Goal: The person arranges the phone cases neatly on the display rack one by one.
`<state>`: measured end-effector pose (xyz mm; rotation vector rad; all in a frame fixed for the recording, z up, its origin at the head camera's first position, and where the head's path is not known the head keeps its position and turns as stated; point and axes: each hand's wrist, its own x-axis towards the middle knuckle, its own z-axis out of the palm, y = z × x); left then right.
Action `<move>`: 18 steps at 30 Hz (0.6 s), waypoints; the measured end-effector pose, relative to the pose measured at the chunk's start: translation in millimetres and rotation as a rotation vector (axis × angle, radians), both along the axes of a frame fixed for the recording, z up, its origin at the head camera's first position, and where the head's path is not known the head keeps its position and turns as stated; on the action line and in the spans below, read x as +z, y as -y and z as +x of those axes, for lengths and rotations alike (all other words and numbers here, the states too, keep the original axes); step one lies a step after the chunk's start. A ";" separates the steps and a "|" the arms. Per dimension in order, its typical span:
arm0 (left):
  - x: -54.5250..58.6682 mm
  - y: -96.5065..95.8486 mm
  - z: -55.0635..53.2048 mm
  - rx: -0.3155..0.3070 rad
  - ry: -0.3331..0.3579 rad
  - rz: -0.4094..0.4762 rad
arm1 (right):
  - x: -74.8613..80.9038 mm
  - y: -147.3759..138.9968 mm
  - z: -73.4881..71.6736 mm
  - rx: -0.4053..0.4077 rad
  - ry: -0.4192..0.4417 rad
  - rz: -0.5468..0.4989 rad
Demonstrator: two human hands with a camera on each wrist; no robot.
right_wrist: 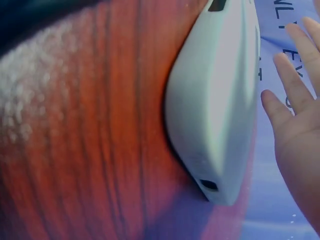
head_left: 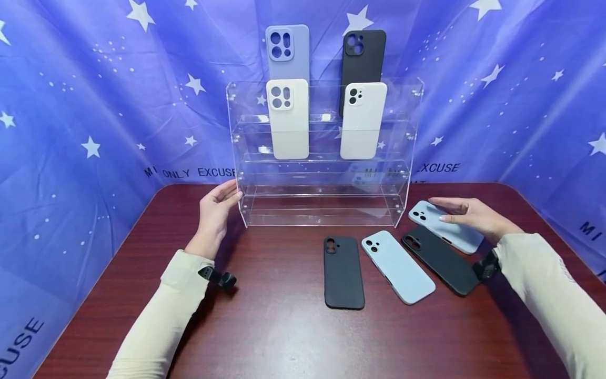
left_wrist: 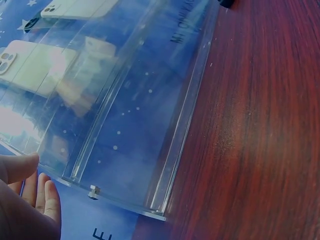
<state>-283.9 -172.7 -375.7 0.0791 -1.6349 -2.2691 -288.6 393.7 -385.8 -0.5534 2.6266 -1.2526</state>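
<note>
Dark reddish-brown wood-grain table [head_left: 265, 326], far corners rounded. A clear acrylic stand [head_left: 322, 218] sits toward the back. Right of centre, four phone cases lie flat: black case [head_left: 343, 273], pale blue case [head_left: 399, 267], second black case [head_left: 442, 263], second pale blue case [head_left: 454, 237], mostly slanted.

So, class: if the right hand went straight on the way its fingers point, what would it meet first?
Probably the clear display stand, at its right side edge: the right hand points toward it in the head view. Depth is unclear, so the hand might pass behind instead.
</note>
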 end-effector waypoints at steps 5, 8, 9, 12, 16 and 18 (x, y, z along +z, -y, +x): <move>-0.4 1.0 0.6 -0.017 0.002 0.025 | -2.0 -1.8 -3.8 0.021 -0.025 0.118; -0.1 1.2 1.3 -0.020 0.025 0.024 | -1.8 -1.3 -5.3 0.018 -0.006 0.147; 0.2 1.1 1.5 -0.022 0.032 0.025 | -2.2 -1.2 -5.6 0.018 -0.002 0.161; 0.8 0.7 2.1 -0.025 0.035 0.026 | -3.5 -0.9 -6.5 0.024 0.000 0.187; 1.0 0.4 1.7 -0.024 0.023 0.043 | -4.4 1.2 -6.4 0.034 -0.008 0.233; 1.2 0.3 1.4 -0.026 0.022 0.050 | -4.3 3.2 -6.2 0.033 -0.010 0.264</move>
